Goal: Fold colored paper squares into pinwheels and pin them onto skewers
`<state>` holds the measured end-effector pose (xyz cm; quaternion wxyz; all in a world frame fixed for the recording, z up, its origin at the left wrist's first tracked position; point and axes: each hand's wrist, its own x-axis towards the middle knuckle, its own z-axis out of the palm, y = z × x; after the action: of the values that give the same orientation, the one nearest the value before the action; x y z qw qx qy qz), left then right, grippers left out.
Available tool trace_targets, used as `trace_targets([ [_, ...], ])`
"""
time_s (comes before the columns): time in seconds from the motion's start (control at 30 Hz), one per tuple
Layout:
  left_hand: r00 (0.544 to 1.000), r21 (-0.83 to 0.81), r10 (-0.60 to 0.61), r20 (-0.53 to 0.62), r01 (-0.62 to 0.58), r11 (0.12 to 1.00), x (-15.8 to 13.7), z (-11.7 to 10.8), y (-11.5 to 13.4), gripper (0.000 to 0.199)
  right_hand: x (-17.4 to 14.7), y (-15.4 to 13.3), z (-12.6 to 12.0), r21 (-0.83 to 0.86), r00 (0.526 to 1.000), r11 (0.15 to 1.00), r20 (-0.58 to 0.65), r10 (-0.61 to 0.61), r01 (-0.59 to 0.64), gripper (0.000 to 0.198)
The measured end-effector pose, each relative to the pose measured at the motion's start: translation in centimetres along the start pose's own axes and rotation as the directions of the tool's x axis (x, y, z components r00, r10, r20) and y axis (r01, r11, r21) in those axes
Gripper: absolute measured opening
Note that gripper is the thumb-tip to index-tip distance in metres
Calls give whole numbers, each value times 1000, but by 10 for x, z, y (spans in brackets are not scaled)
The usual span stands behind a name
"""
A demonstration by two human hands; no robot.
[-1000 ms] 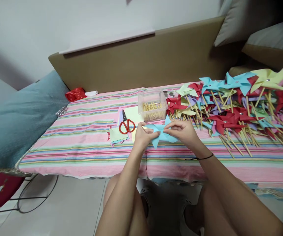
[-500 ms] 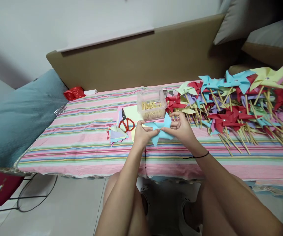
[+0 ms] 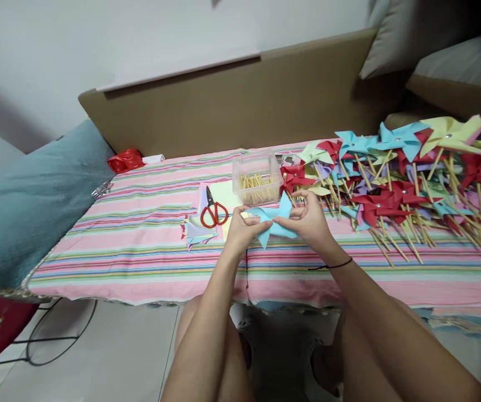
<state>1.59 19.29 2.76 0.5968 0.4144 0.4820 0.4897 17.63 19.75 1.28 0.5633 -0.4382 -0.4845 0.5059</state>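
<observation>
A light blue paper pinwheel (image 3: 284,207) without a stick is held between my two hands above the striped cloth. My left hand (image 3: 243,226) pinches its left side, thumb near the centre. From the other side my right hand (image 3: 311,220) grips it, with the thumb also close to the middle. Both thumbs press where the folded tips meet. Behind the pinwheel stands a clear plastic box (image 3: 257,162) with many thin wooden sticks (image 3: 258,184) inside. Red-handled scissors (image 3: 213,209) lie left of my left hand, on coloured paper sheets (image 3: 227,194).
Finished pinwheels (image 3: 385,209) in several colours are piled at the right. Paper pieces (image 3: 198,231) lie in front of the scissors. A red plastic bag (image 3: 126,161) and a white roll (image 3: 153,159) sit at the back left. A blue cushion (image 3: 43,201) borders the left end.
Both hands keep their hold on the blue paper pinwheel, with hardly any movement. The view has shifted very slightly.
</observation>
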Motion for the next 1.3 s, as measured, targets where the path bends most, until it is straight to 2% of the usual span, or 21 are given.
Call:
trace_targets([
  [0.2, 997, 79, 54, -58, -50, 996, 1, -1, -3, 63, 2, 3, -1, -40, 1000, 999, 12, -12, 12, 68],
  [0.27, 993, 71, 72, -95, -65, 995, 2, -2, -2, 61, 7, 5, -8, -154, 995, 984, -29, -94, 89, 48],
  [0.33, 987, 65, 87, -138, -79, 995, 3, -4, -1, 61, 14, 8, -18, -309, 974, 932, -58, -218, 190, 27],
  [0.37, 982, 66, 96, -163, -86, 994, 4, -5, -1, 61, 18, 11, -24, -385, 961, 893, -48, -271, 233, 24],
  [0.4, 976, 69, 105, -191, -94, 993, 4, -7, 0, 61, 22, 13, -29, -469, 949, 840, -10, -315, 274, 22],
  [0.47, 959, 82, 126, -255, -108, 991, 6, -12, 2, 61, 27, 21, -35, -668, 926, 654, 156, -344, 356, 15],
  [0.53, 933, 92, 147, -328, -123, 988, 7, -18, 4, 62, 30, 29, -36, -807, 892, 393, 346, -290, 441, 11],
  [0.57, 917, 99, 156, -367, -129, 987, 8, -21, 5, 62, 29, 34, -35, -832, 879, 297, 407, -249, 469, 12],
  [0.6, 901, 106, 164, -403, -132, 986, 9, -24, 6, 62, 29, 38, -33, -839, 873, 250, 437, -218, 483, 14],
  [0.73, 862, 123, 169, -477, -125, 984, 11, -33, 9, 61, 24, 49, -21, -844, 861, 175, 485, -151, 507, 23],
  [0.97, 891, 72, 152, -427, -135, 988, 7, -35, 9, 58, 22, 54, -13, -863, 867, 84, 493, -77, 498, 24],
  [1.13, 899, 60, 140, -415, -126, 990, 4, -33, 11, 56, 21, 60, -11, -883, 884, 61, 461, -78, 466, 26],
  [1.3, 895, 63, 136, -425, -121, 991, 3, -33, 13, 55, 21, 61, -11, -889, 891, 90, 440, -107, 450, 26],
])
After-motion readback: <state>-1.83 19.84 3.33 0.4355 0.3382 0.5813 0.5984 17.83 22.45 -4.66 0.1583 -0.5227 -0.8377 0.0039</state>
